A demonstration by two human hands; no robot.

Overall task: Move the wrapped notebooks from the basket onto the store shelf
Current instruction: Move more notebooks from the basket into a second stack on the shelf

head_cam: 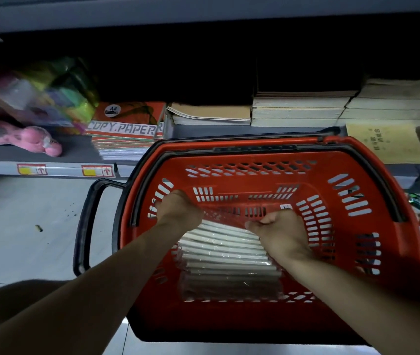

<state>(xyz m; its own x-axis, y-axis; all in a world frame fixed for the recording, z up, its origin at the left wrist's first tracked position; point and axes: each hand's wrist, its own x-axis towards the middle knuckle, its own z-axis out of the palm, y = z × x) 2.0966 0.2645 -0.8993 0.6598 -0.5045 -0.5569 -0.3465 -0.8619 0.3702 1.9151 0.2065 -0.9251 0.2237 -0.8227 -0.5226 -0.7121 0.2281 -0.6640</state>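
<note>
**Notebooks still down in the basket, both hands on the wrap**

Notebooks (pixel 225 254), a whole pack in clear plastic wrap, are sitting inside the red basket (pixel 275 160) on the near side of its floor, white spines up in a row. The left hand (pixel 178 210) is curled down at the pack's far left corner, and it looks like it's grabbing the wrap there, though its fingers are hidden from view. The right hand (pixel 278 230) has thumb and fingers pinched tight on the plastic at the far right corner, and the film between the two hands is pulled taut.

The basket sits on the pale floor right in front of the store shelf (pixel 58 170), its black handles folded down around the rim. On the shelf: a stack of copy paper (pixel 127 126) reams, tan-covered exercise books (pixel 211 114) beside it, taller piles of books (pixel 298 108) further right, and a pink plush toy (pixel 34 139) over on the left. Pretty dim lighting overall.
</note>
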